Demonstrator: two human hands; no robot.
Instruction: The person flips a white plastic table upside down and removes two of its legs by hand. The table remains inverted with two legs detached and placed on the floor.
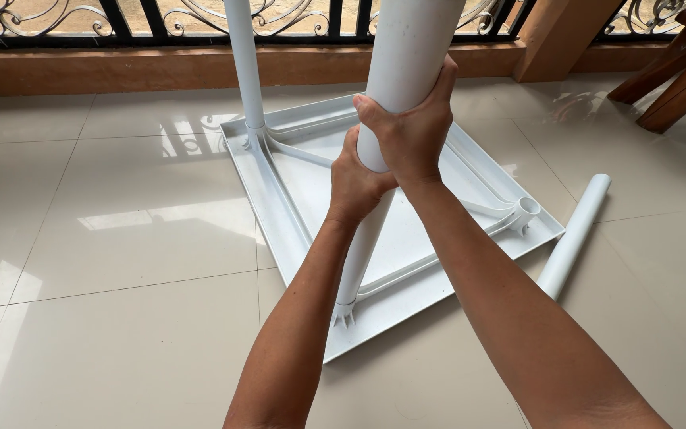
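Head view: both hands, left below right, clench a white leg standing in the near corner socket of an upturned tabletop on the floor; seating it seems underway, calling for firm downward pressure, with one leg lying loose alongside

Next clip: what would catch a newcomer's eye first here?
Both hands, left hand below right hand, grip a thick white plastic tube leg at centre, standing in the near corner of an upturned square white plastic tabletop on glossy beige floor tiles. A loose white tube lies to its right.
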